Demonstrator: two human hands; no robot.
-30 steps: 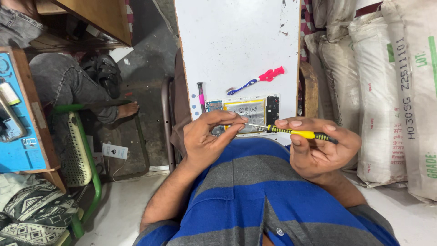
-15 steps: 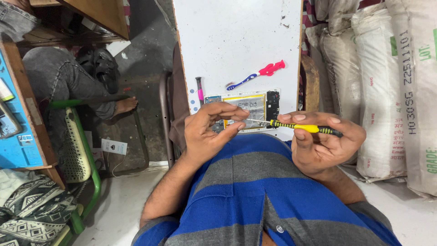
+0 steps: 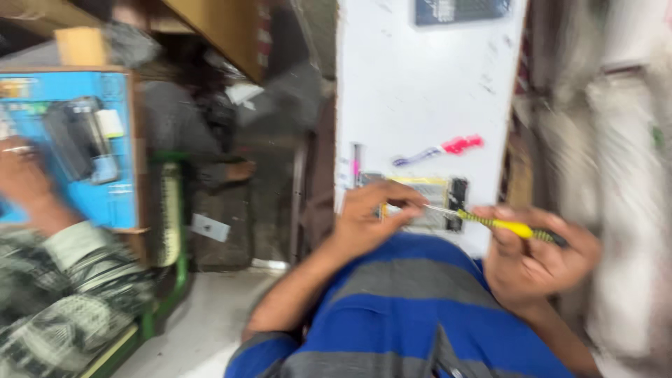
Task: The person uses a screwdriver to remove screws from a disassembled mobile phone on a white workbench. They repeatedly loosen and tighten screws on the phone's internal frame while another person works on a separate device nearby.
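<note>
Both hands have drifted rightward. Right hand point(image 3: 539, 255) grips a yellow-handled screwdriver point(image 3: 497, 224), its slim tip meeting the left hand point(image 3: 371, 217), whose pinched fingertips point(image 3: 409, 206) hide whatever they hold, above the white table point(image 3: 427, 84).

White table point(image 3: 427, 84): pink-blue tool point(image 3: 439, 150), pink pen point(image 3: 356, 164), circuit board point(image 3: 427, 203)

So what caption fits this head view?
Right hand steadies a yellow screwdriver whose tip meets the left hand over a white table.
</note>
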